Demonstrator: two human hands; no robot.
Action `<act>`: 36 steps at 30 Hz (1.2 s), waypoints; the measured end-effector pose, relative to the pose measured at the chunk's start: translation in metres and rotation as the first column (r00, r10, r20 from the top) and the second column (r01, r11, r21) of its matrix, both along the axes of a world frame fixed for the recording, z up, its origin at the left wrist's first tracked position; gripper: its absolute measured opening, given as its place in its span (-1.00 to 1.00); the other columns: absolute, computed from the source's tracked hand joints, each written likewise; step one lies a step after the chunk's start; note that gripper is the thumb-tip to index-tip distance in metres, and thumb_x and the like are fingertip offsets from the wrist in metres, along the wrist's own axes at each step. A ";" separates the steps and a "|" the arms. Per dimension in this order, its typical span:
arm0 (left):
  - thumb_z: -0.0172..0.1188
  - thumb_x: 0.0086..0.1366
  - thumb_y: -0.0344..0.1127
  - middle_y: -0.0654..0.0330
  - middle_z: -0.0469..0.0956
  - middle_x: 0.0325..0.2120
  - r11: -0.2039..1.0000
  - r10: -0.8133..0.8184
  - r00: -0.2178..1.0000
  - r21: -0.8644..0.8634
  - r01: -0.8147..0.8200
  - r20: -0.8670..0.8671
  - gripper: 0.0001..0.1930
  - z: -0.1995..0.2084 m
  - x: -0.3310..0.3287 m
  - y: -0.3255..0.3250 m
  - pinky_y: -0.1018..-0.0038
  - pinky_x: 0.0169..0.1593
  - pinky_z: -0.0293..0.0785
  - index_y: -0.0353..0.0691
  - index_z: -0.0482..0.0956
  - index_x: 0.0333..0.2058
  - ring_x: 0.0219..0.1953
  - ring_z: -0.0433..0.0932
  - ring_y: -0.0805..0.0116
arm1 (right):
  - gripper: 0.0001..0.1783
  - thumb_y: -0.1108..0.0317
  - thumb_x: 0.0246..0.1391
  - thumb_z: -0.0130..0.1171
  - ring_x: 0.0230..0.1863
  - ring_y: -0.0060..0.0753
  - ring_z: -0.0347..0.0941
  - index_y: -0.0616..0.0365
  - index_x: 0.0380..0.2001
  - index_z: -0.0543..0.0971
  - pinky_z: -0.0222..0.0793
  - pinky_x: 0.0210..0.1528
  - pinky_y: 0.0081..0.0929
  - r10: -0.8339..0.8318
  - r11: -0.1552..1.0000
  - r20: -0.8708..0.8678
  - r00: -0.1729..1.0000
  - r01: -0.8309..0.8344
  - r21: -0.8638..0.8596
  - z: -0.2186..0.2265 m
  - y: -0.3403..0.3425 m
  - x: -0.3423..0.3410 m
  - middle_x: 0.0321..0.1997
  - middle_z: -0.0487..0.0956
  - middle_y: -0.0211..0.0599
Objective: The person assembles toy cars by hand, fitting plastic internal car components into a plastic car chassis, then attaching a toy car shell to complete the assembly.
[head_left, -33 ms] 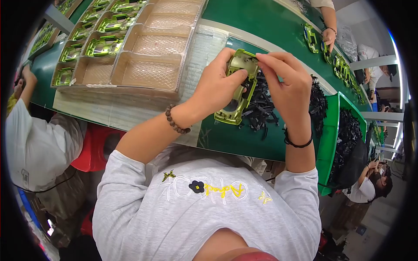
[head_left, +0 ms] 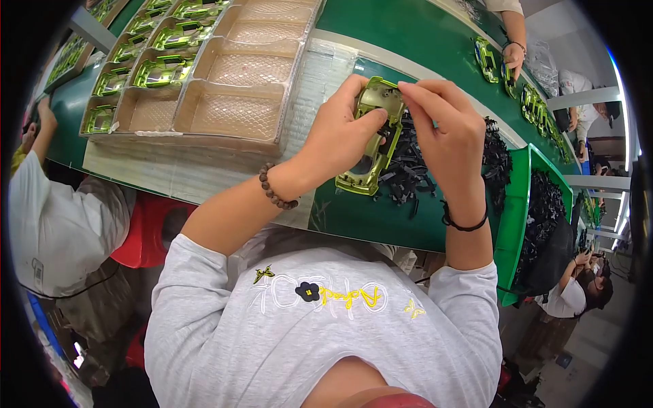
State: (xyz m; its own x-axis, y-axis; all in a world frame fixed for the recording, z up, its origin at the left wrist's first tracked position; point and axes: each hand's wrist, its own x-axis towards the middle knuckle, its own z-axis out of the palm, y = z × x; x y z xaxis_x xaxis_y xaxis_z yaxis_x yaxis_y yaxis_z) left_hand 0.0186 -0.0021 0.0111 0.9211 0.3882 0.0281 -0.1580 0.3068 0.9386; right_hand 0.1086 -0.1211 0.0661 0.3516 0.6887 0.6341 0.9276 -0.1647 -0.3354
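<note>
At the far left, a co-worker in a white top [head_left: 68,224] sits beside the bench [head_left: 360,221], with a red seat [head_left: 144,234] between that person and the wearer. A brown, compartmented tray [head_left: 231,112] rests on a pale sheet [head_left: 156,168] over the green benchtop; its left and middle columns hold green car-shaped shells [head_left: 163,71], while the right column's compartments are bare. The left hand [head_left: 343,126] grips another green shell [head_left: 366,182] above the bench, tilted, just beside loose black pieces [head_left: 408,170] heaped on the green surface. The right hand [head_left: 445,119] has thumb and forefinger closed together at the shell's upper right corner; I cannot tell whether they pinch anything small. Next comes a green bin [head_left: 511,231] of black pieces. Beyond, a co-worker's hand [head_left: 513,60] reaches to a row of shells [head_left: 537,114]. Farther right are more seated people [head_left: 566,292] and bright strip lights [head_left: 624,129].
</note>
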 end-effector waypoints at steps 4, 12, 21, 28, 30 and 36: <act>0.05 0.17 -0.45 0.15 0.50 -0.40 0.998 0.039 0.999 0.049 -0.038 -0.021 -0.76 -0.002 0.001 -0.001 0.51 -0.42 0.48 -0.35 0.31 -0.18 -0.44 0.54 0.46 | -0.75 0.60 -0.27 0.15 -0.37 -0.22 0.45 0.20 -0.39 0.59 0.40 -0.36 -0.42 -0.021 0.999 0.223 0.974 0.029 -0.030 -0.004 0.008 0.000 -0.39 0.53 -0.29; 0.04 0.18 -0.45 0.15 0.49 -0.45 0.989 0.110 0.994 0.100 -0.112 0.024 -0.78 0.004 0.001 -0.003 0.53 -0.45 0.46 -0.33 0.30 -0.19 -0.51 0.53 0.47 | -0.74 0.53 -0.31 0.12 -0.37 -0.26 0.40 0.16 -0.41 0.57 0.37 -0.35 -0.42 -0.023 1.000 0.315 0.949 0.020 0.012 -0.005 0.014 -0.002 -0.44 0.46 -0.32; 0.04 0.20 -0.47 0.19 0.47 -0.44 0.975 0.090 0.996 0.202 -0.093 0.024 -0.81 0.005 -0.001 -0.003 0.57 -0.44 0.42 -0.33 0.31 -0.21 -0.47 0.48 0.54 | -0.65 0.60 -0.40 0.14 -0.37 -0.26 0.35 0.21 -0.36 0.57 0.33 -0.32 -0.45 0.004 0.998 0.331 0.944 0.018 -0.063 -0.013 0.015 -0.006 -0.44 0.45 -0.32; 0.04 0.19 -0.47 0.19 0.47 -0.42 0.957 0.097 0.995 0.271 -0.103 0.037 -0.79 0.004 0.000 -0.001 0.58 -0.37 0.41 -0.33 0.32 -0.18 -0.40 0.46 0.56 | -0.83 0.48 -0.36 0.10 -0.40 -0.26 0.30 0.20 -0.53 0.44 0.31 -0.31 -0.45 0.007 0.999 0.406 0.914 0.007 -0.032 -0.014 0.017 -0.004 -0.52 0.35 -0.28; 0.04 0.20 -0.47 0.19 0.48 -0.42 0.954 0.128 0.991 0.270 -0.134 0.038 -0.77 0.006 -0.001 -0.001 0.58 -0.36 0.40 -0.33 0.32 -0.16 -0.38 0.46 0.55 | -0.83 0.48 -0.37 0.10 -0.40 -0.25 0.30 0.19 -0.55 0.43 0.30 -0.31 -0.44 0.016 0.999 0.418 0.908 -0.026 0.019 -0.016 0.021 -0.003 -0.52 0.34 -0.28; 0.04 0.19 -0.48 0.19 0.48 -0.47 0.982 0.091 0.995 0.164 -0.095 0.030 -0.81 0.003 0.000 -0.002 0.56 -0.44 0.42 -0.33 0.31 -0.21 -0.48 0.49 0.54 | -0.78 0.48 -0.35 0.11 -0.37 -0.23 0.31 0.22 -0.46 0.49 0.31 -0.30 -0.42 0.006 1.000 0.370 0.929 -0.005 -0.004 -0.016 0.016 -0.002 -0.49 0.36 -0.26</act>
